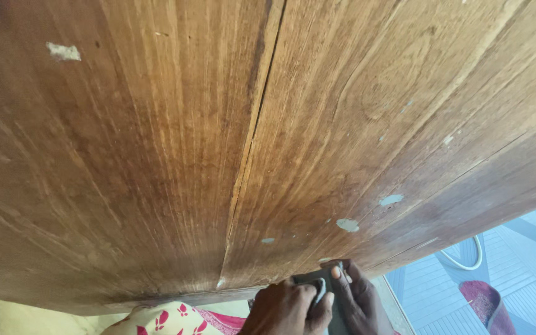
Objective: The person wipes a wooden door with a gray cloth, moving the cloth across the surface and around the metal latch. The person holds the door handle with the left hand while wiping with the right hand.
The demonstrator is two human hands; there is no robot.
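Both hands, left hand (286, 307) and right hand (358, 301), are pressed together on a dark sanding block (321, 279) at the lower edge of the wooden door (268, 142), just right of its long crack (246, 161). Even, flat pressure along the grain seems best.

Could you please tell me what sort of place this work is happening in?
Probably a home doorway or porch: a large worn wooden panel with pale filler patches, tiled floor outside, and a red slipper lying there.
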